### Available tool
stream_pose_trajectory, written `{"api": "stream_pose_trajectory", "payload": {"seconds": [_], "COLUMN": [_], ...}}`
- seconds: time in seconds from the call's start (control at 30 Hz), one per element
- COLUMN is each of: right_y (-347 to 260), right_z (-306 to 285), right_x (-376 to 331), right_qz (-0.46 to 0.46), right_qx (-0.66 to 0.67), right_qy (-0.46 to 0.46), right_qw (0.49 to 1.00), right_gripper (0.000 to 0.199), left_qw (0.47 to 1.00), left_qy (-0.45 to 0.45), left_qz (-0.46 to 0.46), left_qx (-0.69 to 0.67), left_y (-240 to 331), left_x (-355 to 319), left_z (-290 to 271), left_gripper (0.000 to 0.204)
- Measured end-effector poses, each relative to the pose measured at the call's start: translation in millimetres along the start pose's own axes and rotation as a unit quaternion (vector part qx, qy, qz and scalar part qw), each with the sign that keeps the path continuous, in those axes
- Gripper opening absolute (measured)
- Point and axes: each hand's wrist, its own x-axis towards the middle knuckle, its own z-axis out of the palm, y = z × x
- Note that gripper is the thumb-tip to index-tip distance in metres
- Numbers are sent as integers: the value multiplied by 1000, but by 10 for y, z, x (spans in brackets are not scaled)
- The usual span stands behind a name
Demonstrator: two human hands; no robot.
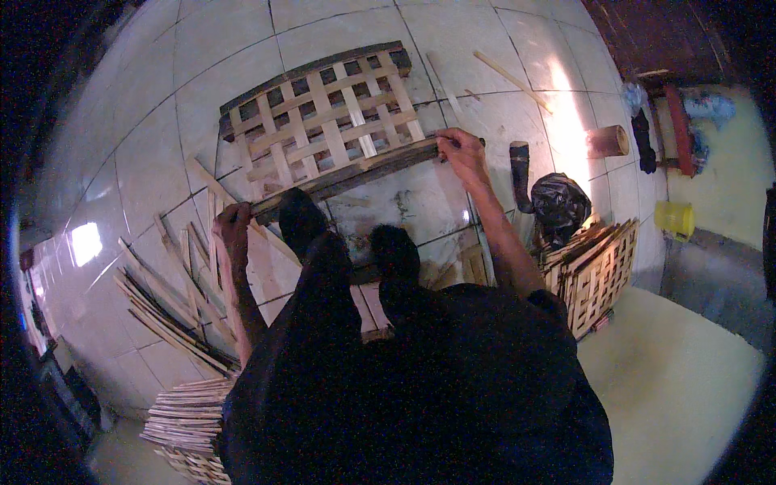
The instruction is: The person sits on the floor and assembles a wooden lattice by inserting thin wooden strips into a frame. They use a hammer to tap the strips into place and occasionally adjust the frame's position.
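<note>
A woven lattice panel (357,120) of pale flat strips, bamboo by its look, lies on the tiled floor in front of my feet. A dark wooden bar (311,69) runs along its far side. Across the near edge stretches a long thin strip (347,175), slanting up to the right beside another dark bar. My left hand (233,220) pinches its left end, near the panel's near left corner. At the other end my right hand (461,151) is closed on it with thumb and fingers together. The fingers partly hide both ends.
Loose strips (187,271) are scattered on the left. Finished-looking woven panels stand stacked at right (602,279) and lower left (187,414). By my right arm are a black plastic bag (559,206), a dark tool-like piece (520,170) and a brown tube (608,142). One strip (511,79) lies beyond.
</note>
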Motion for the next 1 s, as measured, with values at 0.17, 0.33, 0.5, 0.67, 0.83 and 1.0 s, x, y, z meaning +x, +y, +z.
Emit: {"api": "stream_pose_trajectory", "payload": {"seconds": [0.17, 0.33, 0.5, 0.67, 0.83, 1.0], "right_y": [260, -71, 29, 3, 53, -17], "right_z": [55, 61, 98, 87, 91, 141], "right_x": [36, -41, 22, -10, 8, -13], "right_qz": [-40, 3, -10, -7, -8, -44], "right_qx": [-17, 11, 12, -7, -3, -30], "right_qy": [23, -8, -1, 8, 13, 35], "right_qw": [999, 1000, 1000, 1000, 1000, 998], "right_gripper": [21, 21, 21, 20, 21, 23], "left_qw": [999, 999, 997, 999, 997, 993], "left_qy": [2, 1, 24, 22, 28, 52], "left_qz": [28, 21, 67, 28, 53, 64], "left_qx": [-19, -45, -36, -22, -46, -86], "left_y": [-472, -581, -791, -487, -722, -1069], "left_x": [189, 184, 274, 162, 233, 410], "left_z": [95, 39, 95, 92, 147, 95], "left_gripper": [30, 29, 31, 31, 32, 34]}}
